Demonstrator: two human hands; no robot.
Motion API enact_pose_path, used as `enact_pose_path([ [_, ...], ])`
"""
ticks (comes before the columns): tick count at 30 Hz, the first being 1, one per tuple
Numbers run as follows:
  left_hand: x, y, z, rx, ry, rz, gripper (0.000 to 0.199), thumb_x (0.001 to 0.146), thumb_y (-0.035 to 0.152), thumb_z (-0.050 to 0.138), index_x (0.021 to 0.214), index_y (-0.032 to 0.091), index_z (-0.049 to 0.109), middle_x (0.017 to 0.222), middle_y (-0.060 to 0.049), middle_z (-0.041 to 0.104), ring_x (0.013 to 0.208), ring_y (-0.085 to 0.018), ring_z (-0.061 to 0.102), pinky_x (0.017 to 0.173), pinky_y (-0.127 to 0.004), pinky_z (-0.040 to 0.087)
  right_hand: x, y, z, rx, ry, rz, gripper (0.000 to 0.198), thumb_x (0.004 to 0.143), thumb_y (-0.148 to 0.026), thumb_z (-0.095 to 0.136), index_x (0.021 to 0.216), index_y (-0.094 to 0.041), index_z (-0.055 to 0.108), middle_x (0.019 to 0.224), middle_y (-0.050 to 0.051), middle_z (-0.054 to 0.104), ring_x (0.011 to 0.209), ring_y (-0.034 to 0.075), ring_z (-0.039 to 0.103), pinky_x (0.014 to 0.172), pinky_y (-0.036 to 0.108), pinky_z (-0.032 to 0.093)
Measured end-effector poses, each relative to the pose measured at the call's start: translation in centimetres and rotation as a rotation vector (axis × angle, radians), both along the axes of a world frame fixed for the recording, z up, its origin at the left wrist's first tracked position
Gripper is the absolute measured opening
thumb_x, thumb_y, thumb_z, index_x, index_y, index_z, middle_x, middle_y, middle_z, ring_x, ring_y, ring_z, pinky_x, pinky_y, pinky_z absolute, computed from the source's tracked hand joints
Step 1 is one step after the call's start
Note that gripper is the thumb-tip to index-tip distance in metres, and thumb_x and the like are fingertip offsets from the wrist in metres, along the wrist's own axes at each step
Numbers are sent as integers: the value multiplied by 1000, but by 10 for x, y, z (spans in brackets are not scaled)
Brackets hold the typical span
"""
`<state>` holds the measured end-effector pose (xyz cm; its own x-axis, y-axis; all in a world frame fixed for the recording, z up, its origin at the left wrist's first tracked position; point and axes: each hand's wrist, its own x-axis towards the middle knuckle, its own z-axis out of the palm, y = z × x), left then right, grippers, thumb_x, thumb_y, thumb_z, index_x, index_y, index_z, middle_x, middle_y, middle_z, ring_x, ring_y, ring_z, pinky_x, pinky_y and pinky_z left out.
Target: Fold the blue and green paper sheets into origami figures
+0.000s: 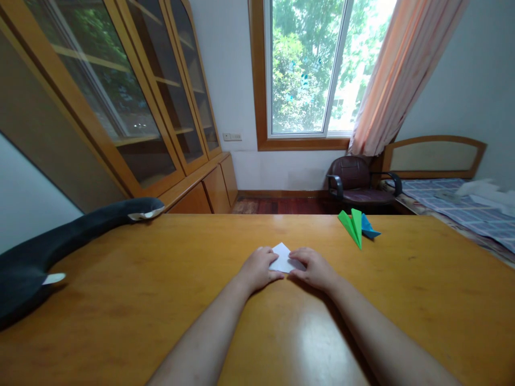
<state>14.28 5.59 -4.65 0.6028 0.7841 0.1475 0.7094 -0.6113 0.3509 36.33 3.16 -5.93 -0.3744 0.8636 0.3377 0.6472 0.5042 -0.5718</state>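
Observation:
A small white folded paper [283, 258] with a pointed top lies low over the middle of the wooden table [169, 300]. My left hand [262, 271] has the paper's left edge between its thumb and fingers. On the right edge, my right hand [313, 269] grips the paper in the same way, thumb nearest me. The fingers of both hands cover the paper's side corners. Farther back to the right, a green paper plane [354, 228] rests beside a blue folded paper [369, 228], apart from my hands.
A dark curved object [80, 233] with white parts stands along the table's left side. Beyond the far edge are a brown armchair [354, 179] and a bed [450, 193]. A glass-door cabinet [161, 91] lines the left wall, and a window [306, 69] is ahead.

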Motion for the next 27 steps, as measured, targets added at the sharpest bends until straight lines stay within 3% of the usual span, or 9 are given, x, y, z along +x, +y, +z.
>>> enact_pose_path([
  [5,-2,2,1,-10,-2,26,42,72,52,70,101,22,69,103,-6,62,96,-23,55,86,-31,43,-2,-3,5,-1,-41,69,46,68,-39,76,108,-17,68,109,12,68,100,26,61,92,40,47],
  [11,-3,3,2,-11,-3,21,38,75,50,68,102,23,69,101,-6,62,95,-22,56,85,-30,43,-3,-7,4,42,0,70,43,68,-11,59,111,-18,66,111,10,67,103,22,60,95,38,46],
  [14,-3,3,2,8,-17,9,35,77,49,65,100,23,70,100,-6,62,94,-21,56,85,-30,43,-3,-7,3,73,40,49,46,66,-7,53,110,-17,65,110,10,67,102,21,60,94,37,47],
  [27,-4,7,-2,-3,-66,21,33,81,48,61,96,21,71,94,-5,64,89,-19,57,79,-26,42,-4,-4,1,220,122,-98,18,79,-14,51,85,-20,67,87,5,70,82,19,62,79,32,49],
])
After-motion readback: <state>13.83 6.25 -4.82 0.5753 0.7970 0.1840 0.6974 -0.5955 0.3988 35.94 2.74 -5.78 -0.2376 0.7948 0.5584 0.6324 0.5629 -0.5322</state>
